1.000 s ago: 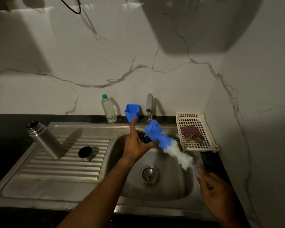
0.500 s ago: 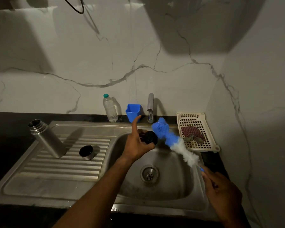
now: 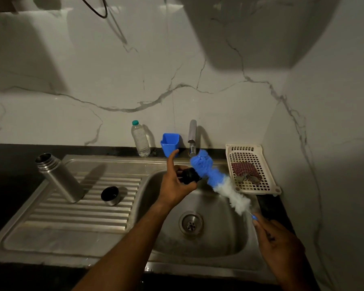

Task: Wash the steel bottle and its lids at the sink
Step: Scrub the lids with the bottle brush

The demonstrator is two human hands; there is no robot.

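The open steel bottle (image 3: 60, 178) stands tilted in view on the ribbed drainboard at the left. A steel cup lid (image 3: 110, 195) lies beside it, mouth toward me. Over the sink basin (image 3: 219, 238), my left hand (image 3: 174, 185) grips a small black inner lid (image 3: 190, 175), index finger pointing up. My right hand (image 3: 280, 246) holds the handle end of a blue and white bottle brush (image 3: 216, 180). The brush's blue head touches the black lid just below the tap (image 3: 192, 138).
A clear plastic bottle (image 3: 140, 139) and a blue plastic cup (image 3: 170, 143) stand against the marble wall behind the sink. A cream perforated tray (image 3: 269, 181) with a dark red cloth (image 3: 245, 172) sits right of the basin. The drain (image 3: 191, 223) is in the basin's middle.
The brush head has shifted slightly right and up along the black lid. My left hand turned the lid so more of it shows. Bottle and cup lid stayed put.
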